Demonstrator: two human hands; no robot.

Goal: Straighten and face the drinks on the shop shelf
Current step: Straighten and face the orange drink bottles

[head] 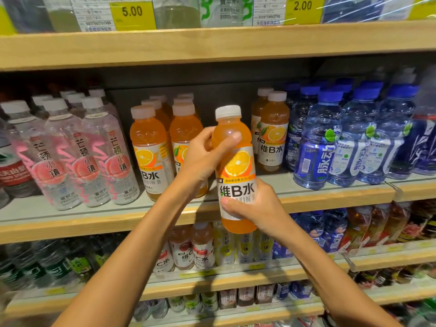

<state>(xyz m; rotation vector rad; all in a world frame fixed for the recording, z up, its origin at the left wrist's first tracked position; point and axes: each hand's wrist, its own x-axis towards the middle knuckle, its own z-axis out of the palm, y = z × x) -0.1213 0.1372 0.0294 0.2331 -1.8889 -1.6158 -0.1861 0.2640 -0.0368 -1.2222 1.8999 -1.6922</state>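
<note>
While both hands grip it, the orange bottle [236, 171] is off the shelf [330, 193], held in the air in front of the shelf's front edge. It is near upright, white cap up, with the orange-slice label facing the camera. Its base sits below the shelf edge in view.

The left hand [203, 156] wraps the upper body just under the neck, thumb across the front. The right hand [258, 208] wraps the lower body, thumb across the bottom of the label. The rest of the fingers are hidden behind the bottle.

Behind the bottle there is a gap in the orange stock. Left of the gap are two files of orange drinks [149, 149]. The front-left label is turned partly aside and the next one is mostly hidden by the left hand. Right of the gap is one more file [273, 135], front label facing out.

Further left are clear bottles [94, 152] with pink labels. Further right are blue bottles [316, 147] with blue caps. The upper shelf [212, 43] carries yellow price tags, 5.00 [132, 11] and 2.00 [302, 5]. The lower shelves [318, 272] hold more drinks, blurred.
</note>
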